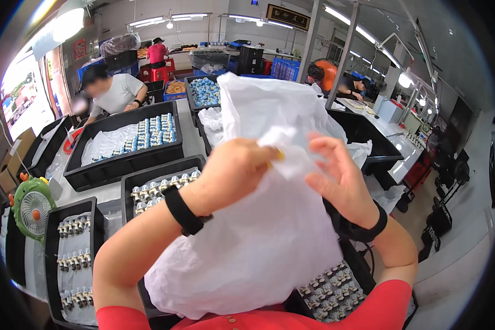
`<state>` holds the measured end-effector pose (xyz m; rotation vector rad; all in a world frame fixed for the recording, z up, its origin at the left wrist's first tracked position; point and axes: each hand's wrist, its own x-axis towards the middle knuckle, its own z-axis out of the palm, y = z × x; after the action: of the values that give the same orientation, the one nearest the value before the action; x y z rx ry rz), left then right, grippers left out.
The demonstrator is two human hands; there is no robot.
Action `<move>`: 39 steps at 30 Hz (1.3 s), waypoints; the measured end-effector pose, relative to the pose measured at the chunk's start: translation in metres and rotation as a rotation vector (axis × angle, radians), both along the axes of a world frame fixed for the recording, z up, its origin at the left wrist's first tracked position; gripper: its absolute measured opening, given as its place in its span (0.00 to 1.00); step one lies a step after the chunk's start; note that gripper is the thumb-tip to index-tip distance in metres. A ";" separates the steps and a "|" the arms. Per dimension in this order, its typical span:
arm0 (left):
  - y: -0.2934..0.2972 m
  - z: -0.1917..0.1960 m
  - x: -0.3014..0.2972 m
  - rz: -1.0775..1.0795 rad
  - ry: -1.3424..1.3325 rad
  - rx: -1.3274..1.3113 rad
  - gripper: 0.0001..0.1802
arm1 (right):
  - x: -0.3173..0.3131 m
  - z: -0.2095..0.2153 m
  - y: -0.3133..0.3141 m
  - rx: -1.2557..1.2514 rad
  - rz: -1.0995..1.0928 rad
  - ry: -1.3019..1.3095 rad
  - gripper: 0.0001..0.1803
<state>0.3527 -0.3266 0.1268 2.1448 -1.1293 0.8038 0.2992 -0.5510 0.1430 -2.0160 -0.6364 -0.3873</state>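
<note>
A large thin white sheet (247, 247), crumpled and partly see-through, hangs in front of my chest and spreads over the trays below. Whether it is plastic or paper I cannot tell. My left hand (234, 170) pinches a bunched part of it near the middle, with a small yellow spot at the fingertips. Just right of that bunch, my right hand (338, 179) has its fingers spread and curved, holding nothing visible. Under the sheet's lower right edge, a black tray shows rows of small figures (333, 291). The sheet hides much of the table.
Black trays of small figures stand left: one with blue-and-white pieces (157, 135), one narrow tray (74, 258). A green fan (33, 209) is at far left. An empty-looking black bin (363, 132) stands right. A person in white (118, 91) sits across the table.
</note>
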 end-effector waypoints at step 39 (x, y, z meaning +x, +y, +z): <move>0.226 -0.059 -0.102 0.777 0.305 -0.686 0.25 | 0.212 -0.034 -0.262 -1.187 -1.112 0.405 0.24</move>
<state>0.2509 -0.1009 0.0673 1.9561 0.1836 0.9525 0.5112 -0.8132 0.1094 -3.3327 0.8162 -0.1933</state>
